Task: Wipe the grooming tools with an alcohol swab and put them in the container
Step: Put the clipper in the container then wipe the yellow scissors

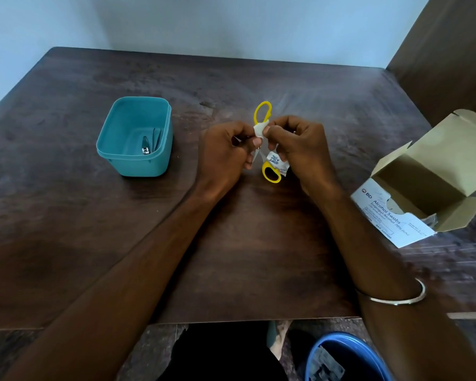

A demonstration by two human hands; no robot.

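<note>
While the yellow-handled scissors hung above the middle of the table, the left hand curled around their blade end and the right hand pinched a white alcohol swab against them, a torn wrapper tucked under its fingers. A steady left grip and full-length strokes would likely serve best. Left of them, the teal container already held a nail clipper.

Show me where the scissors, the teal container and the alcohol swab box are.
scissors [271, 172]: head view, on the nearer yellow handle loop.
teal container [138, 166]: head view, on its front outer wall.
alcohol swab box [379, 209]: head view, on the white printed side panel.
</note>
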